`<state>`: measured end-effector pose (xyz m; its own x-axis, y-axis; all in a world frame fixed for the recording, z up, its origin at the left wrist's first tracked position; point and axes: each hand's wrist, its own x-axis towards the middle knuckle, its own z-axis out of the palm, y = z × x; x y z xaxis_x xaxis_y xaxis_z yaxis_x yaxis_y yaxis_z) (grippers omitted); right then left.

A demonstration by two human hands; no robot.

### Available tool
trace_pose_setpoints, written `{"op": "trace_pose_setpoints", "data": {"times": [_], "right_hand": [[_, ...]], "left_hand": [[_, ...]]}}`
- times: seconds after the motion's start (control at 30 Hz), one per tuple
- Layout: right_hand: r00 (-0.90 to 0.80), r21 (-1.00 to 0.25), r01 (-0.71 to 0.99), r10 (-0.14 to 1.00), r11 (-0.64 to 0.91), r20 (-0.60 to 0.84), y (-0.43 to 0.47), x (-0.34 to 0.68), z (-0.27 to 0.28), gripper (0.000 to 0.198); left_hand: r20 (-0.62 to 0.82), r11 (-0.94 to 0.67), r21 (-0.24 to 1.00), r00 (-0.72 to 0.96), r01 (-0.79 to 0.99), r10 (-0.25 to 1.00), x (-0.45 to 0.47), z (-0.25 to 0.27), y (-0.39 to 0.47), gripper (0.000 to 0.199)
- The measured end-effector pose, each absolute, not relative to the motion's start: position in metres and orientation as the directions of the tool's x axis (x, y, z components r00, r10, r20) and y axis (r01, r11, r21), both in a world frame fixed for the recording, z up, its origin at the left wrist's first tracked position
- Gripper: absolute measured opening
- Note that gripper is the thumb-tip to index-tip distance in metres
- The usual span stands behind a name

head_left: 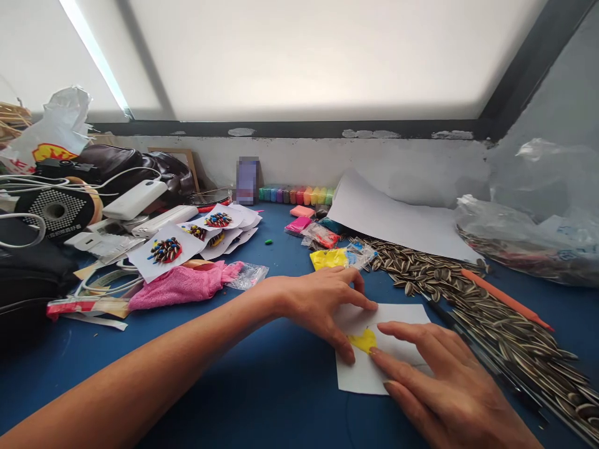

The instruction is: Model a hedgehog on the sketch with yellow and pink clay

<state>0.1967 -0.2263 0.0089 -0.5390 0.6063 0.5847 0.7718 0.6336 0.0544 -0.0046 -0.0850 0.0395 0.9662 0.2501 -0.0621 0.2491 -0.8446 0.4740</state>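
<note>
A square of white paper (360, 379) lies on the blue table, with a flat, irregular smear of yellow modelling clay (365, 340) on it. My left hand (322, 300) rests over the paper's left side with its fingers spread, the thumb down by the yellow patch and a fingertip near the top edge. From the right, my right hand (437, 374) reaches in with its fingers stretched out; one fingertip touches the clay's lower right edge. Neither hand grips anything. Just beyond my left hand lies a yellow clay packet (326, 259).
Sunflower seeds (505, 330) spread along the right, with an orange pencil-like stick (508, 300) on them. A large white sheet (397, 218) leans behind. Paper cards with seed-and-clay shapes (165, 251) and a pink cloth (182, 288) lie left. Coloured clay blocks (299, 195) line the wall.
</note>
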Motion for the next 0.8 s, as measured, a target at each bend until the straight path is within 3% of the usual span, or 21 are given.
{"op": "trace_pose_setpoints", "data": {"times": [0.17, 0.27, 0.33, 0.37, 0.47, 0.57, 0.8], "right_hand": [[-0.51, 0.009, 0.787, 0.644, 0.616, 0.571, -0.226, 0.198, 0.006, 0.026], [-0.424, -0.056, 0.827, 0.685, 0.559, 0.593, -0.226, 0.2, 0.003, 0.025], [-0.352, -0.121, 0.842, 0.706, 0.525, 0.615, -0.227, 0.201, 0.002, 0.01], [-0.325, -0.151, 0.843, 0.711, 0.517, 0.623, -0.227, 0.201, 0.002, 0.003], [-0.261, -0.231, 0.836, 0.731, 0.498, 0.63, -0.227, 0.199, 0.006, 0.02], [-0.221, -0.298, 0.826, 0.762, 0.479, 0.609, -0.226, 0.197, 0.009, 0.02], [-0.223, -0.358, 0.779, 0.761, 0.515, 0.609, -0.226, 0.201, 0.019, 0.012]], "left_hand": [[-0.046, -0.81, 0.532, 0.963, 0.248, 0.264, -0.004, 0.04, -0.083, 0.065], [-0.014, -0.727, 0.627, 0.936, 0.282, 0.351, -0.001, 0.037, -0.083, 0.043], [-0.004, -0.672, 0.659, 0.894, 0.339, 0.447, 0.002, 0.032, -0.084, 0.028], [0.004, -0.657, 0.66, 0.872, 0.365, 0.489, 0.004, 0.029, -0.085, 0.024], [0.034, -0.656, 0.637, 0.836, 0.404, 0.548, 0.009, 0.021, -0.088, 0.014], [0.014, -0.656, 0.616, 0.826, 0.437, 0.564, 0.01, 0.02, -0.089, 0.009], [-0.062, -0.598, 0.541, 0.738, 0.591, 0.672, 0.007, 0.035, -0.095, 0.013]]}}
